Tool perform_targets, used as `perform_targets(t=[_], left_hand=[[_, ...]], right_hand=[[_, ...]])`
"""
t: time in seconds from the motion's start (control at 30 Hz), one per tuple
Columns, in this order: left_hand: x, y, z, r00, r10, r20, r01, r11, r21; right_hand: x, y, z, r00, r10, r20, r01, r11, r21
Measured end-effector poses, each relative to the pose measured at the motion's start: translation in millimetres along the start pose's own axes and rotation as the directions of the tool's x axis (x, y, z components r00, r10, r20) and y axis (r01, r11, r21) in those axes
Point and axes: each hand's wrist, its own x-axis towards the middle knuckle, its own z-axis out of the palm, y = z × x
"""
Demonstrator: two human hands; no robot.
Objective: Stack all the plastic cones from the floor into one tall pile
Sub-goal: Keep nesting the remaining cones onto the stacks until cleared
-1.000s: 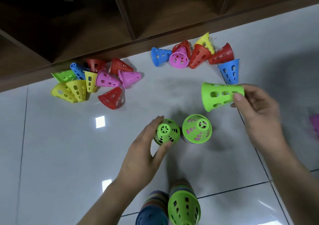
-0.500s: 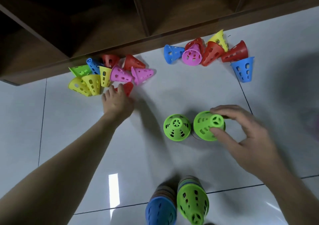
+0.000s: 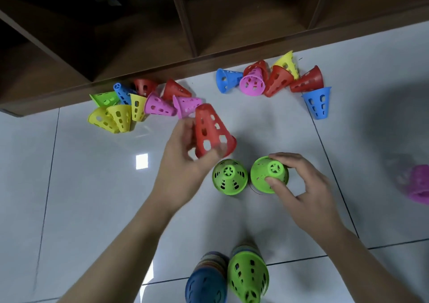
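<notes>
Red cone [image 3: 212, 132] now lifted off the floor [image 3: 69, 186], pinched in left hand [image 3: 183, 163], just behind left green stack [image 3: 229, 177]. Half a second back still among left heap [image 3: 139, 105]; right hand [image 3: 299, 186] clasping right green stack [image 3: 269, 175] as before. Likely next: capping a stack

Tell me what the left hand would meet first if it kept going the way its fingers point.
Probably the pink cone lying just beyond the left hand, which holds a red cone. Depth is unclear from above, so the hand may pass over it.
</notes>
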Motion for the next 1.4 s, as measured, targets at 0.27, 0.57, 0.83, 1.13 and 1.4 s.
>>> perform_targets(t=[0.27, 0.57, 0.83, 1.13, 1.4], left_hand=[[-45, -38, 36, 0.989, 0.109, 0.099, -0.134, 0.947, 0.292], [-46, -62, 41, 0.995, 0.083, 0.058, -0.097, 0.939, 0.331], [-42, -68, 41, 0.995, 0.05, 0.091, -0.075, 0.955, 0.289], [-45, -72, 45, 0.996, 0.035, 0.085, -0.053, 0.976, 0.211], [-44, -66, 42, 0.994, 0.035, 0.107, -0.055, 0.981, 0.188]], right_hand=[[-16, 22, -62, 0.961, 0.274, -0.044, -0.277, 0.937, -0.211], [-27, 147, -158, 0.784, 0.316, -0.534, -0.619, 0.332, -0.712], [-25, 157, -169, 0.664, 0.574, -0.478, -0.668, 0.168, -0.725], [-6, 30, -91, 0.893, 0.431, -0.127, -0.446, 0.884, -0.142], [1, -58, -30, 1.0, 0.022, 0.009, -0.022, 0.997, 0.067]])
